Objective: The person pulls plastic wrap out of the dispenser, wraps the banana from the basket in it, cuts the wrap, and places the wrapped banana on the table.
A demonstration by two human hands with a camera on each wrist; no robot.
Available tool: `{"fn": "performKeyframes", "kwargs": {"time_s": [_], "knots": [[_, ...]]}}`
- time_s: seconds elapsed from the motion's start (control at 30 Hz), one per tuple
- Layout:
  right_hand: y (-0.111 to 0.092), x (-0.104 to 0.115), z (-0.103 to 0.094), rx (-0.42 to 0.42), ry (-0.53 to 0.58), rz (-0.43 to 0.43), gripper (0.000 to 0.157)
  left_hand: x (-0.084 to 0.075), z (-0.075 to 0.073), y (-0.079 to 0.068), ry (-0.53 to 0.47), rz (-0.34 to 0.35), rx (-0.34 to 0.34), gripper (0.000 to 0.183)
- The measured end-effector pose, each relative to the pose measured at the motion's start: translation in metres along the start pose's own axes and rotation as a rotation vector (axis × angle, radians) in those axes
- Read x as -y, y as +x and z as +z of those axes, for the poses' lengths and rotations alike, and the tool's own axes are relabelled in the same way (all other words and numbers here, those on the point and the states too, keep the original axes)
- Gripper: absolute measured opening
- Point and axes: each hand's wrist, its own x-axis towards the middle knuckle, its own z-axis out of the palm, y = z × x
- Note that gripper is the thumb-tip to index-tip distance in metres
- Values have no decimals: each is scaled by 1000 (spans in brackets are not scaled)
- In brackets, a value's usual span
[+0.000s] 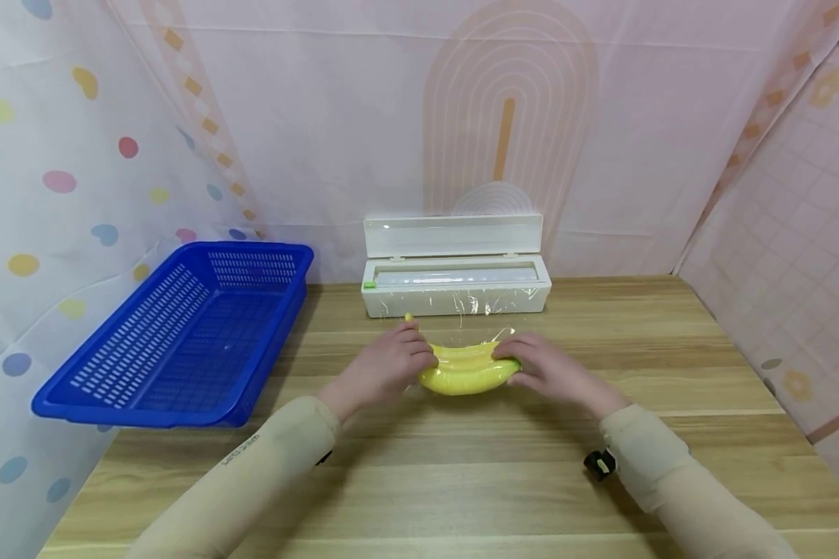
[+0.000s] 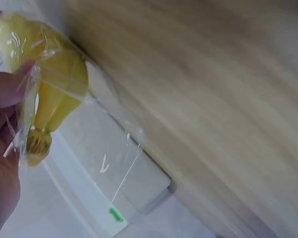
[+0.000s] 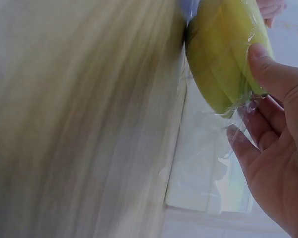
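A bunch of yellow bananas (image 1: 464, 379) is held just in front of the white box, with clear cling film (image 2: 134, 131) drawn over its skin. My left hand (image 1: 390, 363) grips the stem end, thumb pressing the film against the fruit in the left wrist view. At the tip end, my right hand (image 1: 544, 366) pinches bananas and film between thumb and fingers. Loose film trails past both ends of the bunch. Behind the hands stands a white cling film dispenser (image 1: 454, 301), its lid (image 1: 454, 236) raised and a roll (image 1: 457, 276) inside.
A blue plastic basket (image 1: 266, 365) with slotted sides stands at the left of the wooden table (image 1: 475, 481). Patterned cloth (image 1: 322, 116) hangs behind the table and along both sides. Dark devices are strapped at the wrists.
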Motion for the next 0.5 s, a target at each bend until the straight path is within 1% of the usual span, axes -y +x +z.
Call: {"fn": "performKeyframes", "kwargs": {"time_s": [0.07,0.17,0.3,0.4,0.5], "knots": [[1,-2,-2,-8,39,1,41,4,-2,3,-31,-8,17,40],[4,-5,-4,-14,91,10,39,10,-4,7,-80,-23,34,39],[6,-12,-6,-29,126,28,39,19,-6,13,-183,-49,73,35],[9,-18,-7,-44,159,45,38,27,-9,17,-278,-89,119,34],[12,-23,-7,-50,222,72,37,34,-10,20,-352,-135,167,35]]}}
